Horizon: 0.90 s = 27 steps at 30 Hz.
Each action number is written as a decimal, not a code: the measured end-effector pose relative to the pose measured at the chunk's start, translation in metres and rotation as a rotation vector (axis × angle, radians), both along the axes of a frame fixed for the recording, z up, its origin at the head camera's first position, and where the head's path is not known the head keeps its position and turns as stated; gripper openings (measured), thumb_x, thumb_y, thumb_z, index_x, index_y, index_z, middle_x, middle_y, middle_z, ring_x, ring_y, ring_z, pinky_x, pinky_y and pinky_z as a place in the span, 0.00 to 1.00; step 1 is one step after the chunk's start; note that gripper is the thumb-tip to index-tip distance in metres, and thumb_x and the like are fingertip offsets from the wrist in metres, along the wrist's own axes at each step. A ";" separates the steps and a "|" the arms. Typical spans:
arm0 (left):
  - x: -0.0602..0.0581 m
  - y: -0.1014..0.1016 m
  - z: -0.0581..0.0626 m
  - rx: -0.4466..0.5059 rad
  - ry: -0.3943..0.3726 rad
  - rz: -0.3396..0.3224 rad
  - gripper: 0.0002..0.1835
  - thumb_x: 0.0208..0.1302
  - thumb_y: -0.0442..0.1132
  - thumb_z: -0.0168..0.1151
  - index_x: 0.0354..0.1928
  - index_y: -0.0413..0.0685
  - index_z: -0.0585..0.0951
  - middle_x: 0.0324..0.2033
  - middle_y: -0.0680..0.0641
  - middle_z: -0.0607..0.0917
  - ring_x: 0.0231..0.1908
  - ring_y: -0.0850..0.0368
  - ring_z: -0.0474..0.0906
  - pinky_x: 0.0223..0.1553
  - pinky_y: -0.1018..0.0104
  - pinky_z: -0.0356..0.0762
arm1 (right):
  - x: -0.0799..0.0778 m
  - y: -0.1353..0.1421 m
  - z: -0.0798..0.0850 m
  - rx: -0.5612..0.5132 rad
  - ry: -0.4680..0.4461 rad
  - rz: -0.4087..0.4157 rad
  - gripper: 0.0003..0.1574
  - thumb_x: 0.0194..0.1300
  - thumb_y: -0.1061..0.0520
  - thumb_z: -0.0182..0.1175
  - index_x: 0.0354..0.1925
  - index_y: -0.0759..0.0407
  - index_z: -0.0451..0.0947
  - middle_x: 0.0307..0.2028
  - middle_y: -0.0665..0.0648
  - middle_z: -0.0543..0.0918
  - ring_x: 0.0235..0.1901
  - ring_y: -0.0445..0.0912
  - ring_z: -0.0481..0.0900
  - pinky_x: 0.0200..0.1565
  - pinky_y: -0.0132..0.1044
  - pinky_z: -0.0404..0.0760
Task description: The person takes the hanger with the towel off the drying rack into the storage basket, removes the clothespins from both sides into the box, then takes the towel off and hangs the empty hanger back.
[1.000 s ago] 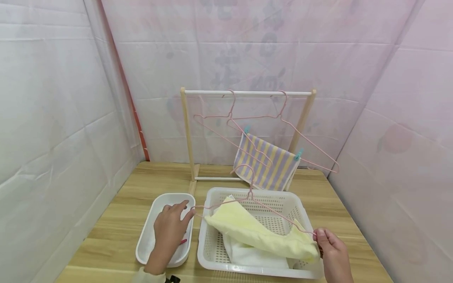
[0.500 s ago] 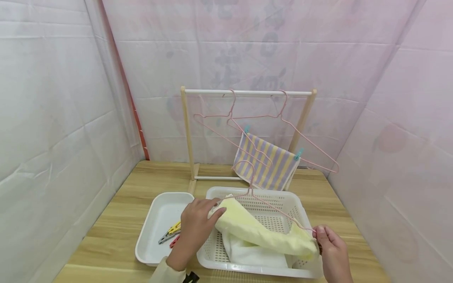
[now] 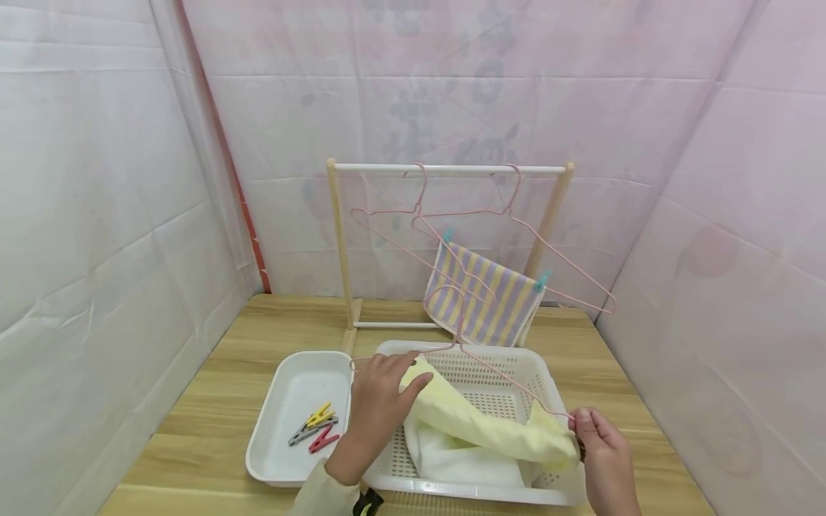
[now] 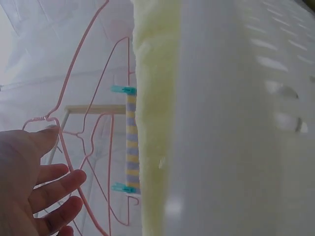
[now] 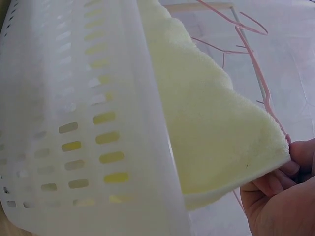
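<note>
My right hand point(image 3: 603, 448) pinches the right end of a pink wire hanger point(image 3: 459, 335) together with a corner of a yellow towel point(image 3: 480, 428). The hanger stands hook up over a white perforated basket point(image 3: 471, 490). The towel droops below the hanger's wire, across the basket. My left hand point(image 3: 379, 398) is at the hanger's left arm, its fingers spread and loosely bent; the hanger's left tip sticks out past it. In the left wrist view, the wire point(image 4: 74, 169) passes by the thumb and fingers. A white cloth point(image 3: 461, 464) lies inside the basket.
A white tray point(image 3: 271, 401) on the left holds yellow point(image 3: 320, 414), grey point(image 3: 310, 433) and red point(image 3: 324, 440) clothespins. Behind the basket stands a drying rack point(image 3: 452, 169) with two hangers; a striped towel point(image 3: 487, 294) hangs there by teal clothespins point(image 3: 543, 279).
My left hand has moved right from the hanger's left tip, along its arm toward the middle, uncovering the clothespins in the tray. The right hand keeps its grip, nearly still.
</note>
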State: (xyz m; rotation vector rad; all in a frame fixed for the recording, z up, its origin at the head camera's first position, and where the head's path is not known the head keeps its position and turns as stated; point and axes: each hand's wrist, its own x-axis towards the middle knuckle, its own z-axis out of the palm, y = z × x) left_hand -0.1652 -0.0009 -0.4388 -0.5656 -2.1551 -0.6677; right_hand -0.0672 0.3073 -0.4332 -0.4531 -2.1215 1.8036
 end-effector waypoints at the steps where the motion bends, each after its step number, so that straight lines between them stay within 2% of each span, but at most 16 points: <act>1: 0.001 0.002 0.000 -0.002 -0.003 -0.010 0.22 0.58 0.57 0.72 0.51 0.56 0.87 0.42 0.57 0.90 0.39 0.58 0.82 0.36 0.63 0.78 | 0.000 0.000 0.000 0.004 -0.004 -0.003 0.24 0.80 0.49 0.48 0.35 0.66 0.77 0.29 0.46 0.77 0.29 0.38 0.72 0.29 0.30 0.74; 6: 0.007 0.012 -0.004 -0.033 -0.049 -0.096 0.21 0.60 0.56 0.70 0.52 0.56 0.86 0.46 0.56 0.88 0.45 0.58 0.83 0.43 0.63 0.81 | -0.001 -0.004 0.002 0.046 -0.023 -0.018 0.28 0.80 0.47 0.46 0.40 0.73 0.74 0.29 0.48 0.76 0.29 0.38 0.72 0.30 0.30 0.75; 10: 0.009 0.019 -0.008 -0.060 -0.055 -0.138 0.21 0.60 0.56 0.70 0.51 0.55 0.86 0.46 0.56 0.87 0.42 0.59 0.81 0.41 0.64 0.79 | -0.003 -0.007 0.003 0.050 -0.009 -0.014 0.29 0.80 0.46 0.46 0.40 0.74 0.74 0.29 0.50 0.75 0.28 0.39 0.71 0.30 0.30 0.75; 17: 0.007 0.031 -0.018 -0.145 -0.034 -0.156 0.18 0.59 0.57 0.70 0.47 0.59 0.87 0.46 0.57 0.87 0.41 0.58 0.79 0.42 0.61 0.75 | -0.003 -0.009 0.004 0.054 -0.022 -0.025 0.26 0.81 0.47 0.45 0.37 0.66 0.76 0.30 0.48 0.76 0.29 0.38 0.72 0.31 0.30 0.76; 22: 0.009 0.038 -0.021 -0.212 -0.083 -0.166 0.18 0.58 0.59 0.70 0.47 0.63 0.88 0.46 0.60 0.86 0.45 0.59 0.77 0.49 0.57 0.72 | -0.003 -0.010 0.005 0.043 -0.003 -0.014 0.25 0.81 0.49 0.45 0.38 0.69 0.76 0.30 0.48 0.75 0.29 0.38 0.71 0.30 0.30 0.75; 27: 0.011 0.042 -0.025 -0.262 -0.094 -0.144 0.12 0.56 0.57 0.72 0.42 0.68 0.89 0.40 0.64 0.87 0.44 0.61 0.75 0.50 0.57 0.70 | -0.004 -0.013 0.007 0.012 0.014 -0.013 0.24 0.81 0.50 0.46 0.38 0.68 0.76 0.30 0.48 0.75 0.29 0.39 0.71 0.30 0.30 0.74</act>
